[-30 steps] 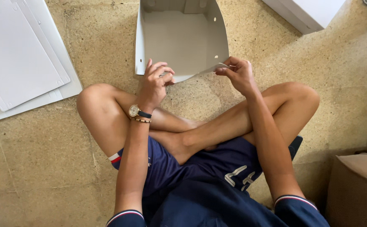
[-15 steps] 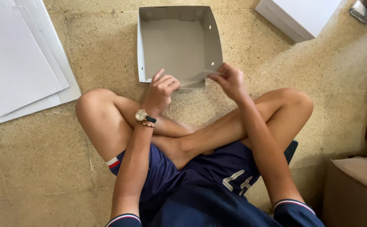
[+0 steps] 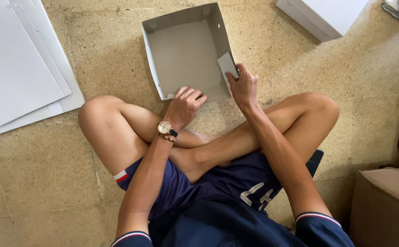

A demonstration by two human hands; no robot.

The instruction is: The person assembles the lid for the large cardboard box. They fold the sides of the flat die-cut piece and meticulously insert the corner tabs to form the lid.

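A person sits cross-legged on a speckled stone floor point(image 3: 48, 183), folding a shallow grey cardboard box tray point(image 3: 183, 50) lying at twelve o'clock, open side up, long axis running away from them. The left hand point(image 3: 186, 105), fingers curled, presses the near wall. The right hand point(image 3: 243, 84) pinches a corner flap point(image 3: 227, 64); tucking it in seemingly comes next. Flat white sheets point(image 3: 16, 68) lie at ten o'clock.

Left hand point(image 3: 186, 103) presses the grey cardboard tray point(image 3: 181, 48)'s near edge; right hand point(image 3: 242, 84) pinches its corner flap point(image 3: 227, 64).
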